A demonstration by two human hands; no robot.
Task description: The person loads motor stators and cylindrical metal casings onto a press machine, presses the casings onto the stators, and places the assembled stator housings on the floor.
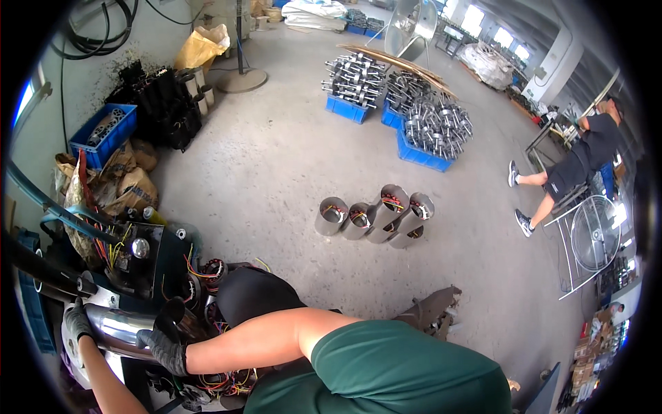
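A shiny metal tube (124, 327) lies on its side at a machine at the lower left. My left hand (78, 323), in a dark grey glove, is at the tube's left end, fingers against it. My right hand (164, 350), gloved the same way, grips the tube near its right end; its fingertips are partly hidden. A dark curved piece (171, 316) stands at that end. Wound stators (214, 269) with coloured wires sit beside and below my right forearm.
The machine's dark box (155, 259) stands beyond the tube. Several upright metal tubes (332, 215) with wires inside stand on the floor. Blue crates (422, 157) hold heaps of rotors. A person (586, 152) in dark clothes works at the right, near a standing fan (596, 233).
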